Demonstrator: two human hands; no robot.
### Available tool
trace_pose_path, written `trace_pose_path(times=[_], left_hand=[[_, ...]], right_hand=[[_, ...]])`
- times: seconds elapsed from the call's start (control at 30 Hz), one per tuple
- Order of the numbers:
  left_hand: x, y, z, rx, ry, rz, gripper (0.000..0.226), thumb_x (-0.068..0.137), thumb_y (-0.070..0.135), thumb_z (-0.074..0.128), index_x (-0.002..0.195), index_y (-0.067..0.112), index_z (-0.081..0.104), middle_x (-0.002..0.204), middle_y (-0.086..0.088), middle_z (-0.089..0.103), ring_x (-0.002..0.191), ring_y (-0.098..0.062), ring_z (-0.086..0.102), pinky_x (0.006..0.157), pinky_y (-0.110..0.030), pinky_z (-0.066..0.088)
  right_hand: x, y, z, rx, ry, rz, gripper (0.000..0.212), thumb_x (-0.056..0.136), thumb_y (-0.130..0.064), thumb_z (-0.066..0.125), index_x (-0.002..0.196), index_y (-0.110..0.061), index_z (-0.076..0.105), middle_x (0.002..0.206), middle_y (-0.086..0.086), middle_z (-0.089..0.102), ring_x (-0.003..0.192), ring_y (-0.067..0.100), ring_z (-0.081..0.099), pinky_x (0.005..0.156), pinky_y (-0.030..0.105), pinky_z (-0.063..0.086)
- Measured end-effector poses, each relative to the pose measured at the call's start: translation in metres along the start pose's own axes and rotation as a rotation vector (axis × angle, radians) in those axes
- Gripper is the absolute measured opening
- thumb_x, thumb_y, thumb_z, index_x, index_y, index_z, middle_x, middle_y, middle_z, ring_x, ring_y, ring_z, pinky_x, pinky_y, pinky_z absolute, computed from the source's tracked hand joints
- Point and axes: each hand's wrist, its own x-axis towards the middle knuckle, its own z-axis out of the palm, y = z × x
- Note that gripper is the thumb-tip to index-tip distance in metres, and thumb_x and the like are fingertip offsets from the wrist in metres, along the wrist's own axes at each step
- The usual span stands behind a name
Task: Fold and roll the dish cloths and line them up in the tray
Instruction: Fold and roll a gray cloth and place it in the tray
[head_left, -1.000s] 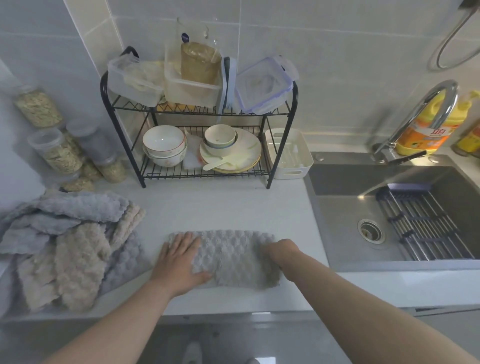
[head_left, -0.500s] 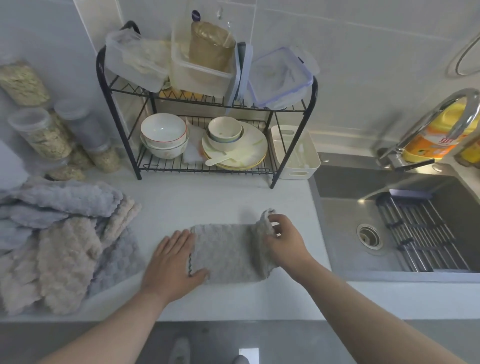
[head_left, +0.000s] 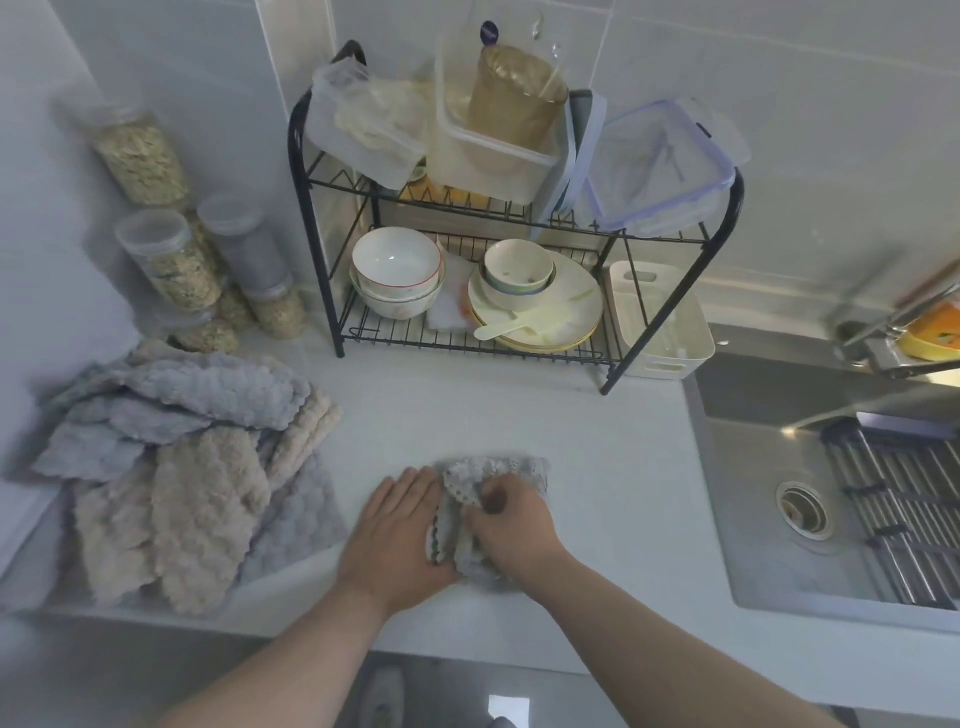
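Observation:
A grey waffle dish cloth lies partly rolled on the white counter near its front edge. My right hand grips the rolled part, fingers curled over it. Flat against the cloth's left end rests my left hand, holding it down. A heap of grey and beige dish cloths lies on the counter at the left. The white tray stands to the right of the dish rack, with no cloths visible in it.
A black two-tier rack with bowls, plates and plastic boxes stands at the back. Jars of grain line the left wall. A steel sink with a tap fills the right side.
My right hand has carried the cloth's right end leftward, rolling it up to meet my left hand. The cloth went from flat to a short bundle. The view has shifted closer.

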Motion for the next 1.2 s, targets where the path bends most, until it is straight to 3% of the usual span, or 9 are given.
trace_pose_path(times=[0.17, 0.37, 0.5, 0.63, 0.73, 0.87, 1.03, 1.1, 1.2], left_hand=[[-0.001, -0.002, 0.002, 0.055, -0.043, -0.007, 0.092, 0.073, 0.072, 0.046, 0.142, 0.011, 0.042, 0.149, -0.002, 0.04, 0.14, -0.019, 0.034, 0.113, -0.033, 0.008], [-0.008, -0.006, -0.002, -0.124, 0.088, 0.112, 0.067, 0.088, 0.032, 0.035, 0.151, 0.017, 0.019, 0.157, -0.008, 0.019, 0.144, -0.021, 0.024, 0.115, -0.037, 0.013], [-0.009, -0.007, -0.002, -0.072, 0.095, 0.214, 0.048, 0.09, 0.041, 0.039, 0.133, 0.026, 0.05, 0.149, -0.005, 0.039, 0.134, -0.024, 0.039, 0.111, -0.039, 0.021], [-0.004, -0.006, 0.001, -0.067, 0.097, 0.086, 0.056, 0.084, 0.049, 0.045, 0.131, 0.019, 0.052, 0.143, -0.006, 0.046, 0.134, -0.021, 0.039, 0.113, -0.032, 0.016], [-0.004, -0.005, 0.005, -0.023, 0.08, 0.019, 0.068, 0.081, 0.051, 0.046, 0.136, 0.012, 0.046, 0.144, -0.007, 0.046, 0.133, -0.023, 0.042, 0.112, -0.034, 0.017], [-0.004, -0.005, -0.002, -0.055, 0.019, 0.022, 0.069, 0.078, 0.05, 0.046, 0.135, 0.01, 0.048, 0.138, -0.006, 0.051, 0.127, -0.024, 0.047, 0.109, -0.03, 0.019], [0.004, 0.017, -0.042, -0.612, 0.149, -0.249, 0.083, 0.079, 0.039, 0.061, 0.149, 0.012, 0.024, 0.154, 0.0, 0.026, 0.143, -0.013, 0.021, 0.111, -0.018, 0.011], [0.013, 0.034, -0.079, -0.753, 0.104, -0.191, 0.094, 0.071, 0.036, 0.067, 0.15, 0.024, 0.017, 0.154, 0.015, 0.018, 0.143, 0.0, 0.012, 0.114, -0.021, 0.011], [0.021, 0.053, -0.138, -1.097, -0.202, -0.135, 0.07, 0.063, 0.025, 0.069, 0.13, 0.028, 0.05, 0.128, 0.011, 0.06, 0.116, 0.001, 0.055, 0.102, -0.027, 0.042]], right_hand=[[-0.003, 0.001, 0.003, -0.052, -0.09, -0.073, 0.018, 0.087, -0.021, 0.058, 0.104, -0.019, 0.06, 0.094, -0.007, 0.064, 0.087, 0.013, 0.059, 0.067, 0.012, 0.042], [-0.013, 0.002, -0.009, 0.433, -0.234, 0.08, 0.041, 0.089, 0.013, 0.03, 0.103, -0.009, 0.061, 0.081, 0.002, 0.063, 0.065, 0.017, 0.057, 0.059, 0.023, 0.05], [-0.019, 0.002, -0.017, 0.568, -0.128, 0.159, 0.03, 0.09, 0.003, 0.038, 0.1, -0.007, 0.064, 0.082, 0.009, 0.068, 0.069, 0.021, 0.063, 0.059, 0.023, 0.054], [-0.011, 0.021, -0.028, 0.106, 0.322, 0.145, 0.017, 0.087, -0.02, 0.05, 0.1, -0.013, 0.059, 0.095, 0.002, 0.064, 0.084, 0.022, 0.062, 0.063, 0.023, 0.045], [-0.01, 0.035, -0.027, -0.266, 0.12, 0.252, 0.032, 0.081, -0.041, 0.056, 0.096, -0.013, 0.055, 0.101, 0.004, 0.058, 0.096, 0.025, 0.06, 0.075, 0.028, 0.044], [-0.008, 0.033, -0.023, -0.061, 0.039, 0.229, 0.014, 0.077, -0.025, 0.06, 0.074, -0.017, 0.049, 0.075, -0.002, 0.056, 0.066, 0.015, 0.055, 0.058, 0.026, 0.046], [-0.018, 0.004, -0.056, 0.005, 0.004, -0.062, 0.015, 0.077, -0.012, 0.061, 0.079, -0.017, 0.047, 0.071, -0.004, 0.055, 0.059, 0.01, 0.048, 0.047, 0.017, 0.04], [-0.028, -0.014, -0.078, -0.004, -0.095, -0.16, 0.016, 0.075, -0.009, 0.062, 0.083, -0.021, 0.053, 0.072, -0.002, 0.06, 0.058, 0.012, 0.05, 0.049, 0.021, 0.042], [-0.046, -0.037, -0.11, -0.005, -0.186, -0.261, 0.022, 0.075, -0.007, 0.067, 0.082, -0.026, 0.06, 0.071, -0.005, 0.06, 0.056, 0.01, 0.049, 0.047, 0.019, 0.04]])
